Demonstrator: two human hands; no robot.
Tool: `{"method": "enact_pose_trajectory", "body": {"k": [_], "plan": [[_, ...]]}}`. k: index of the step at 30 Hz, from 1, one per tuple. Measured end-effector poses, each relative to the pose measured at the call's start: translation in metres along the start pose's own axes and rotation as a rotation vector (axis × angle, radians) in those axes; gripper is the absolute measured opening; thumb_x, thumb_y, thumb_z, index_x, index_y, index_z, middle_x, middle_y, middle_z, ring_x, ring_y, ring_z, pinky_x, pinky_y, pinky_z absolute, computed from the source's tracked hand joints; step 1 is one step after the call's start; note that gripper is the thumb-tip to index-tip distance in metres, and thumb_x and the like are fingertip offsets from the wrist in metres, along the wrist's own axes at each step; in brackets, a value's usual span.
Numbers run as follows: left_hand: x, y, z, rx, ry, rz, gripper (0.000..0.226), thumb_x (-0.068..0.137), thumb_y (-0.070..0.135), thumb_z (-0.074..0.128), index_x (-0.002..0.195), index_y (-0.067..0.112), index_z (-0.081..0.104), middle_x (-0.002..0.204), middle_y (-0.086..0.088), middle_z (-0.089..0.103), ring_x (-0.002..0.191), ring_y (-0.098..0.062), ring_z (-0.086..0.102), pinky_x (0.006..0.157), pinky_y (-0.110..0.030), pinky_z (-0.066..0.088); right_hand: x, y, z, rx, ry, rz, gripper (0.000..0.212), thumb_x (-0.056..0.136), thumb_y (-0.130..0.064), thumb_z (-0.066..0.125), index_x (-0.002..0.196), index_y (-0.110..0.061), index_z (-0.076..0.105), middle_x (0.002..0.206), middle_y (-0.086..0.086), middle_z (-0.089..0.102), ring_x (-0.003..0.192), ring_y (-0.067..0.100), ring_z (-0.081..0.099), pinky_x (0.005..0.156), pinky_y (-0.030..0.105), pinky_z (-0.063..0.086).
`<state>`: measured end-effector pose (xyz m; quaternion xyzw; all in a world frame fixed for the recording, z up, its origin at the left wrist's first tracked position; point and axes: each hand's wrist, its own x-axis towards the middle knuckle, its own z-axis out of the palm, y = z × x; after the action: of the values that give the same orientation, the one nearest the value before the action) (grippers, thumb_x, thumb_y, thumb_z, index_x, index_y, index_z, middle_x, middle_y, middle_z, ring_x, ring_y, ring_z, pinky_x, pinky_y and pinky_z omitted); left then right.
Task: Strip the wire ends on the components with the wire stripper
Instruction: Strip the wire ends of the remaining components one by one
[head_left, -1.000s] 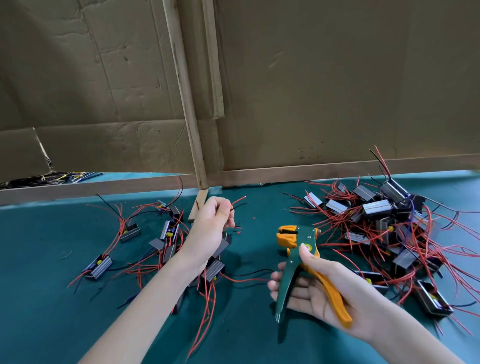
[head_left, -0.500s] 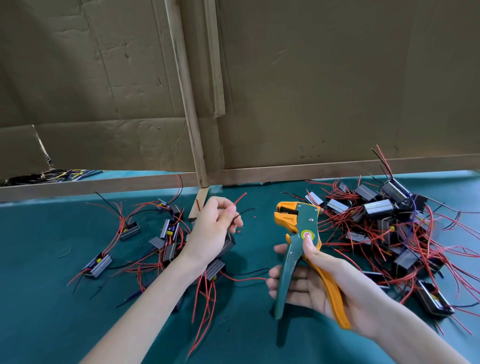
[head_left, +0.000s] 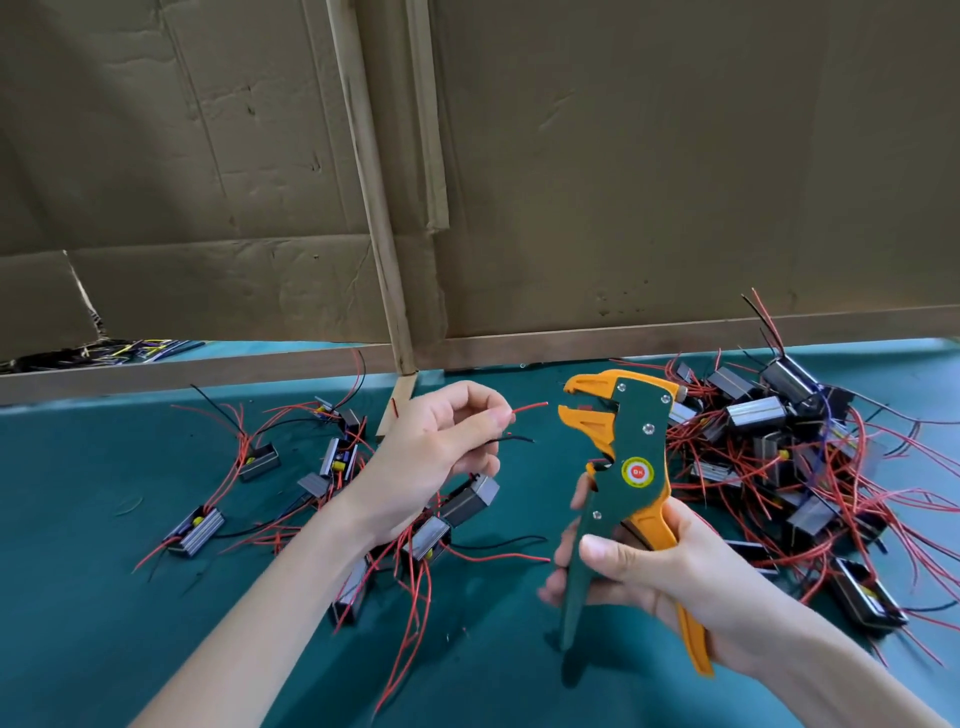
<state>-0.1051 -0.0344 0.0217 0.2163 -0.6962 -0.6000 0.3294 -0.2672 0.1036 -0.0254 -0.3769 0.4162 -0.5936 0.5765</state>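
My right hand (head_left: 670, 566) grips the handles of a green and orange wire stripper (head_left: 623, 467), held upright with its orange jaws open and facing left. My left hand (head_left: 431, 457) pinches a red wire (head_left: 530, 407) and a black wire (head_left: 511, 440) whose ends point right, toward the jaws. A short gap lies between the wire ends and the jaws. A grey component (head_left: 470, 499) hangs below my left hand on those wires.
A big pile of grey components with red wires (head_left: 779, 467) lies on the right of the green table (head_left: 104, 623). A smaller scatter of components (head_left: 260, 462) lies on the left. A cardboard wall (head_left: 623, 182) with wooden slats stands close behind.
My right hand raised the stripper and brought its jaws up and toward the left hand. My left hand lifted the wire ends and turned them toward the jaws.
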Motion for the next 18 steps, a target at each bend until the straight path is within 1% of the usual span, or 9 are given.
{"method": "enact_pose_trajectory", "body": {"k": [3,5,7,9,10,11,13,15,18], "plan": [[-0.002,0.008,-0.001,0.022,0.012,0.05,0.009,0.085,0.021,0.062,0.077,0.017,0.064,0.061,0.011,0.05,0.053,-0.005,0.047,0.061,-0.017,0.048,-0.001,-0.001,0.001,-0.084,-0.039,-0.063,0.056,0.052,-0.031,0.097,0.098,-0.016,0.069,0.086,0.023,0.067,0.078,0.044,0.068,0.076,0.051,0.057],[-0.003,0.013,-0.002,0.053,0.0,0.073,0.008,0.079,0.027,0.063,0.075,0.021,0.065,0.06,0.012,0.051,0.056,-0.006,0.049,0.061,-0.016,0.048,-0.002,-0.003,0.002,-0.159,-0.068,-0.083,0.056,0.056,-0.037,0.094,0.104,-0.025,0.07,0.086,0.018,0.069,0.08,0.04,0.069,0.08,0.05,0.057],[-0.004,0.015,-0.003,0.088,-0.006,0.079,0.008,0.079,0.028,0.064,0.072,0.026,0.067,0.06,0.013,0.051,0.058,-0.007,0.05,0.061,-0.016,0.048,-0.004,-0.004,0.003,-0.227,-0.081,-0.081,0.055,0.061,-0.038,0.091,0.11,-0.032,0.07,0.087,0.014,0.071,0.082,0.036,0.07,0.081,0.04,0.055],[-0.005,0.014,-0.004,0.124,-0.001,0.088,0.01,0.083,0.025,0.066,0.073,0.026,0.067,0.06,0.013,0.051,0.058,-0.007,0.05,0.063,-0.018,0.048,-0.004,-0.004,0.004,-0.253,-0.073,-0.068,0.047,0.065,-0.032,0.088,0.108,-0.03,0.071,0.085,0.014,0.072,0.08,0.031,0.071,0.076,0.029,0.054],[-0.005,0.014,-0.004,0.145,0.003,0.093,0.011,0.085,0.023,0.067,0.075,0.024,0.067,0.061,0.013,0.052,0.058,-0.007,0.05,0.064,-0.019,0.048,-0.003,-0.003,0.004,-0.264,-0.069,-0.062,0.04,0.065,-0.029,0.085,0.103,-0.026,0.073,0.083,0.015,0.072,0.079,0.03,0.071,0.074,0.026,0.054],[-0.004,0.014,-0.004,0.161,0.005,0.096,0.01,0.086,0.022,0.067,0.076,0.022,0.067,0.062,0.013,0.053,0.058,-0.007,0.05,0.066,-0.021,0.049,-0.003,-0.003,0.004,-0.275,-0.069,-0.059,0.033,0.066,-0.028,0.084,0.097,-0.023,0.074,0.082,0.016,0.072,0.078,0.03,0.07,0.075,0.027,0.054],[-0.005,0.013,-0.004,0.169,0.005,0.096,0.008,0.082,0.026,0.068,0.076,0.022,0.068,0.064,0.011,0.056,0.058,-0.006,0.05,0.067,-0.023,0.05,-0.003,-0.003,0.004,-0.284,-0.075,-0.056,0.024,0.068,-0.025,0.083,0.087,-0.017,0.072,0.08,0.019,0.071,0.077,0.03,0.069,0.078,0.032,0.056],[-0.005,0.012,-0.003,0.17,0.003,0.091,0.008,0.079,0.031,0.07,0.075,0.024,0.07,0.066,0.008,0.057,0.057,-0.007,0.05,0.067,-0.024,0.05,-0.004,-0.004,0.005,-0.288,-0.09,-0.056,0.02,0.069,-0.024,0.082,0.084,-0.015,0.072,0.081,0.02,0.07,0.077,0.03,0.068,0.08,0.033,0.055],[-0.005,0.011,-0.002,0.169,0.008,0.082,0.008,0.081,0.03,0.072,0.075,0.025,0.071,0.066,0.006,0.056,0.056,-0.009,0.049,0.067,-0.023,0.049,-0.006,-0.006,0.006,-0.306,-0.123,-0.059,0.018,0.07,-0.028,0.08,0.084,-0.018,0.074,0.088,0.026,0.07,0.08,0.029,0.068,0.081,0.03,0.053]]}}
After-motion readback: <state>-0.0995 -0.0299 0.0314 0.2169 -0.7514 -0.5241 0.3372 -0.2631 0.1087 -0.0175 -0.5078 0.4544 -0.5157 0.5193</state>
